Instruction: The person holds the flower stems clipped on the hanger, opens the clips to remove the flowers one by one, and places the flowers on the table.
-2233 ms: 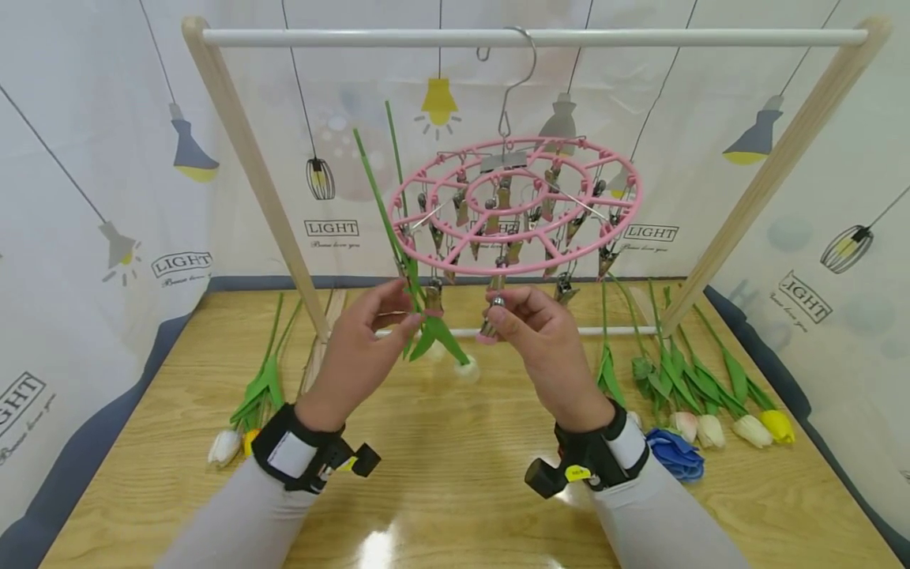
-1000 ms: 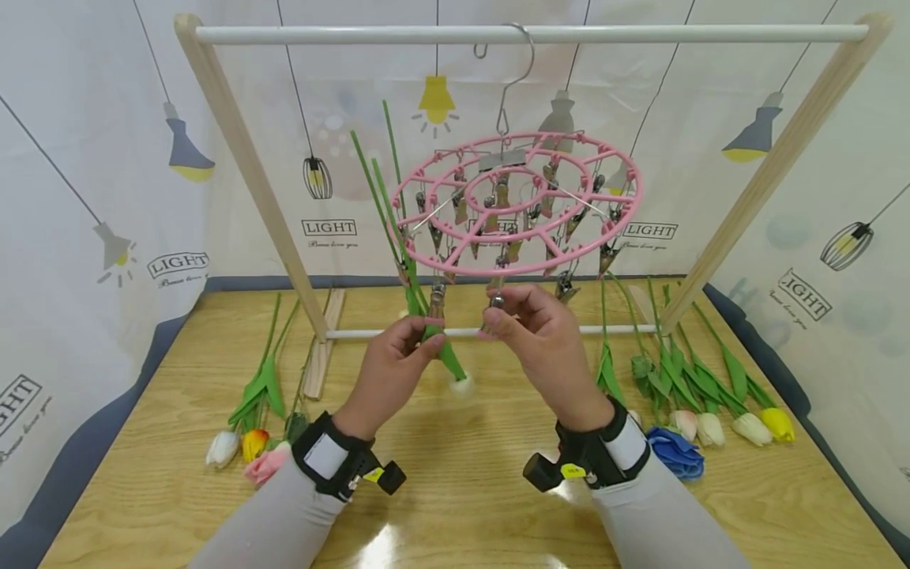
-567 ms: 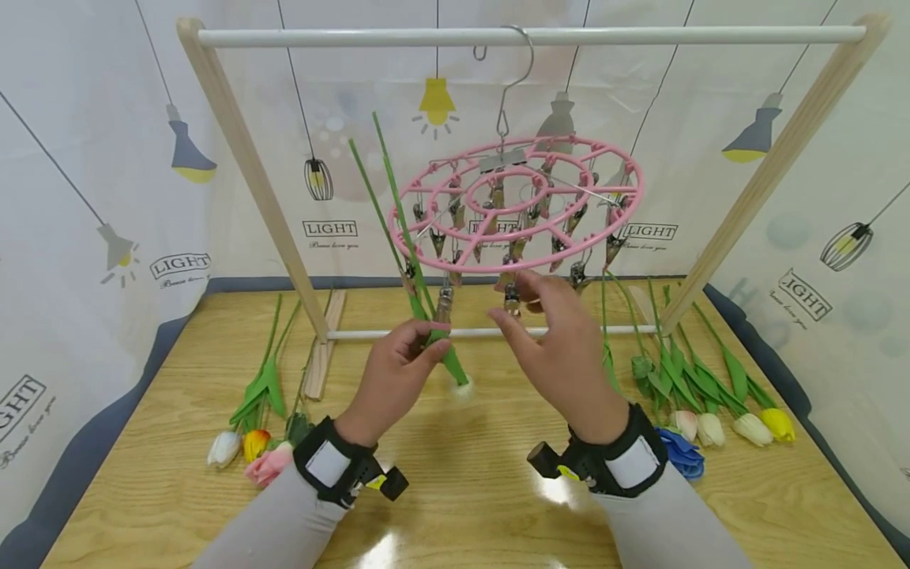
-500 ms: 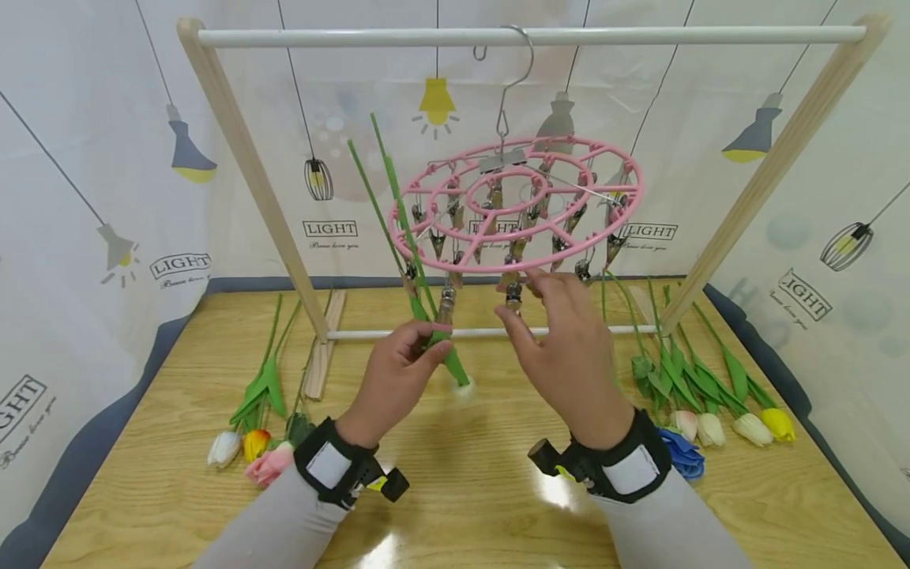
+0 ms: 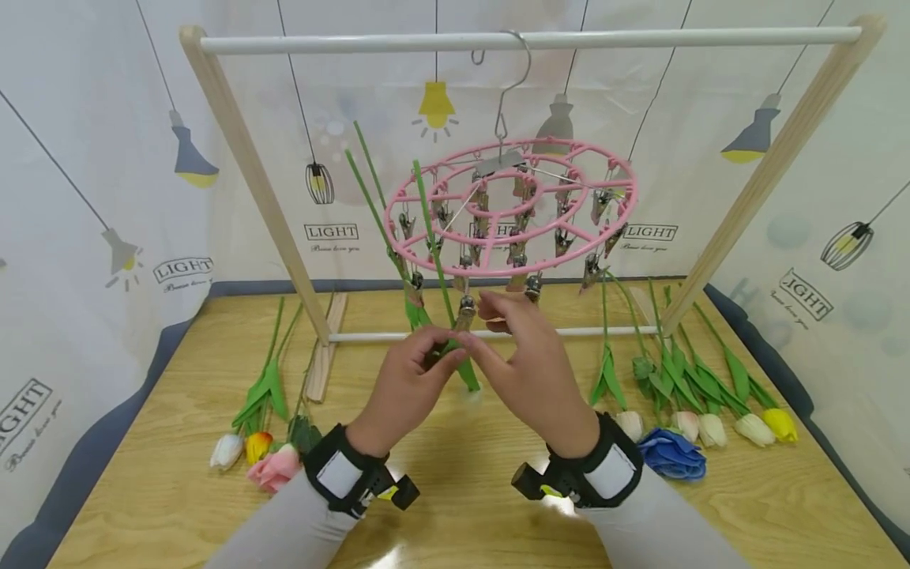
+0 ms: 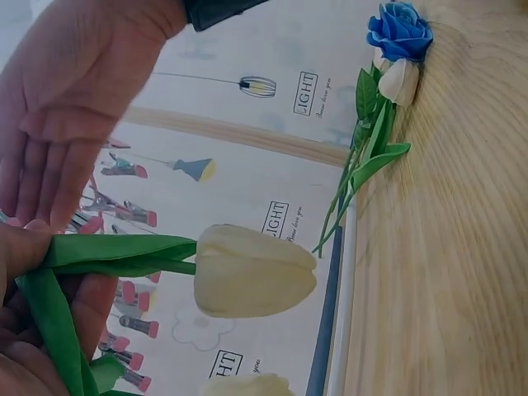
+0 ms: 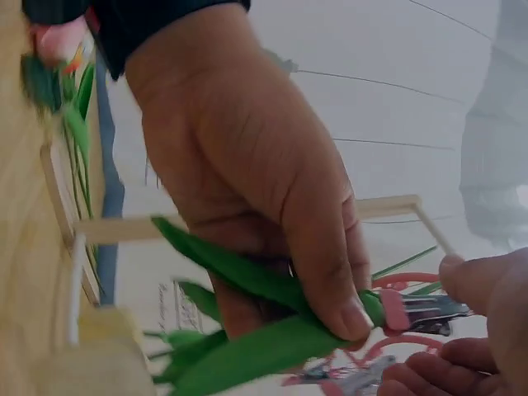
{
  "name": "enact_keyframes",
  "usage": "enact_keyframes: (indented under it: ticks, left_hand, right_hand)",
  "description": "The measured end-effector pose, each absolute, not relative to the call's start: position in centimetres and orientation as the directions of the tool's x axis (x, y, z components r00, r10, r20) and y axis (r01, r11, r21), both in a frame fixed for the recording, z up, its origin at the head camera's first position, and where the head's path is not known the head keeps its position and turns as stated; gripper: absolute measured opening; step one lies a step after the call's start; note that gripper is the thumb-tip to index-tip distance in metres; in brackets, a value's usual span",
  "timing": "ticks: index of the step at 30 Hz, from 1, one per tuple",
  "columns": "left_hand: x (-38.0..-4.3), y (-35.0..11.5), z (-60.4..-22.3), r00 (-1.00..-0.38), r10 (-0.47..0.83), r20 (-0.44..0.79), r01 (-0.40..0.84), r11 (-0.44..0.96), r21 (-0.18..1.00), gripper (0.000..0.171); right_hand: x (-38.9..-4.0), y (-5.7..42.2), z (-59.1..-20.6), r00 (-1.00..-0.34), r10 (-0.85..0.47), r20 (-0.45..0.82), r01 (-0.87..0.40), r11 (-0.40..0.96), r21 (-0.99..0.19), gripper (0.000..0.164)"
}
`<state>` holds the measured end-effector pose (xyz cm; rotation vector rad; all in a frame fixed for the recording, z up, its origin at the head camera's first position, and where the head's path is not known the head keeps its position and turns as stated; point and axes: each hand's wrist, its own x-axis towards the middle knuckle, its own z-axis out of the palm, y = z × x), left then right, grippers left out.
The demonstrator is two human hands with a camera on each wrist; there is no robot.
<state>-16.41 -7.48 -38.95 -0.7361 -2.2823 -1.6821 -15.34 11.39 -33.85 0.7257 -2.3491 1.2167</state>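
In the head view my left hand (image 5: 412,379) pinches a white tulip by its green leaves and stem, just under a metal clip (image 5: 465,310). The tulip's white bloom (image 6: 254,272) shows large in the left wrist view. The clip's pink tip (image 7: 396,312) meets the top of the held green part in the right wrist view. My right hand (image 5: 536,371) is beside the clip, fingers extended, its thumb near my left fingertips. The clip belongs to a round pink clip hanger (image 5: 490,273). Other green stems (image 5: 366,190) rise at its left side.
The hanger hooks over a white rail (image 5: 341,42) on a wooden frame (image 5: 245,166). On the table's right lie several tulips and a blue rose (image 5: 671,454). A white tulip (image 5: 226,450), an orange tulip (image 5: 259,446) and a pink rose (image 5: 276,468) lie left.
My right hand has let go of the clip it pinched and moved left to my left hand. My left hand has come lower and right, onto the tulip. The hanger has turned.
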Motion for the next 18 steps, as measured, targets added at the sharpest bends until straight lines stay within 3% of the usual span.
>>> enact_keyframes:
  ticks: [3,6,14,18]
  left_hand:
    - [-16.3,-7.1,-39.0,-0.841,0.277,0.466,0.527,0.22,0.821,0.016]
    - [-16.2,-6.7,-39.1,-0.832,0.29,0.472,0.538,0.219,0.814,0.015]
    - [-16.3,-5.9,-38.9,-0.82,0.322,0.473,0.556,0.256,0.791,0.017]
    - [-16.4,-5.7,-38.8,-0.81,0.323,0.489,0.571,0.249,0.782,0.016]
  right_hand:
    - [-16.0,11.4,-34.2,-0.865,-0.246,0.438,-0.5,0.338,-0.797,0.053]
    - [-16.4,11.7,-34.5,-0.909,-0.217,0.357,-0.4,0.21,-0.892,0.047]
    - [-16.8,12.2,-34.5,-0.951,-0.169,0.26,-0.259,-0.028,-0.965,0.027]
    - [-16.8,12.4,-34.4,-0.951,-0.172,0.256,-0.246,-0.077,-0.966,0.022]
